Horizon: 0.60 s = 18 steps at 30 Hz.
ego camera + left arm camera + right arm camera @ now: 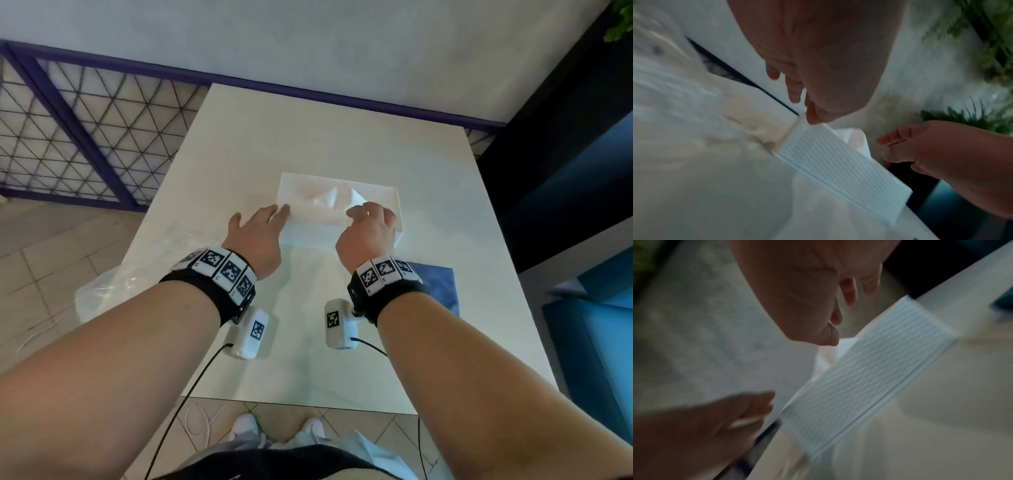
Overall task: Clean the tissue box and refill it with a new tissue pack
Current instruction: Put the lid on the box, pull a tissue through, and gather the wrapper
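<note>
A white ribbed tissue box [308, 234] stands in the middle of the white table [342, 359], and a white tissue [337, 197] pokes up from its top. My left hand [263, 219] lies at the box's near left corner with its fingers stretched out; in the left wrist view its thumb tip touches that corner of the box [838, 165]. My right hand [366, 219] hovers over the near right part of the box, fingers loosely curled beside the tissue [856, 138], with a small gap between them. The right wrist view is blurred and shows the box [879, 363].
A blue cloth [436, 284] lies on the table near my right wrist. A crumpled clear plastic bag [137, 274] hangs over the table's left edge. A wall and a purple lattice fence stand beyond the far edge, and a blue seat is at the right.
</note>
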Motion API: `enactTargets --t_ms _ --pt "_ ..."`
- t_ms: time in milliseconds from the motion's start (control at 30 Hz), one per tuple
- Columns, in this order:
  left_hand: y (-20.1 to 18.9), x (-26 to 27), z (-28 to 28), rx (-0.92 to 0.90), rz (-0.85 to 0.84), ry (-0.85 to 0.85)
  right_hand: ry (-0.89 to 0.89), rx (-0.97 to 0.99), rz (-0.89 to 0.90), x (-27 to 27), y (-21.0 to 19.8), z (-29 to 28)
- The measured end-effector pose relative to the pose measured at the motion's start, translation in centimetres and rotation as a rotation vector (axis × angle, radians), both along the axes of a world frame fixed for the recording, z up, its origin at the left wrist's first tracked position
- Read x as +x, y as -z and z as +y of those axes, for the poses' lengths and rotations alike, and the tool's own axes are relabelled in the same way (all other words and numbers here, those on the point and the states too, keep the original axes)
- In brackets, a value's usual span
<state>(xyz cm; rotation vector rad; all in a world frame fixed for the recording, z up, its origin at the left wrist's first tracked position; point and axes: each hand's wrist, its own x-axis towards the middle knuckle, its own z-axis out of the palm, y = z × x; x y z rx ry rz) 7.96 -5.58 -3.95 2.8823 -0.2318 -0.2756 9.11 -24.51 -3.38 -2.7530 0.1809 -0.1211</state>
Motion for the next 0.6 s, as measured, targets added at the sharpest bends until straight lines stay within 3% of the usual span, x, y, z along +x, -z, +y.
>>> enactTargets --t_ms 67,167,300,433,600 --pt "-0.3 -0.7 2.3 -0.027 -0.078 -0.13 -0.13 0.018 0.027 -1.8 -0.5 3.5" --pt "-0.2 -1.6 6.7 -0.016 -0.171 -0.433 -0.27 0.087 0.342 -3.4 0.3 8.7" --pt "0.6 -3.5 12.5 0.057 0.045 -0.734 -0.379 0.134 0.705 -4.8 2.1 14.5" --pt "2.5 -5.9 15.6 -0.085 0.263 -0.765 -0.222 0.496 0.906 -6.4 3.0 18.0" --pt "1.5 -7.1 16.8 -0.232 0.329 -0.785 -0.201 0.848 0.905 -6.3 3.4 19.1"
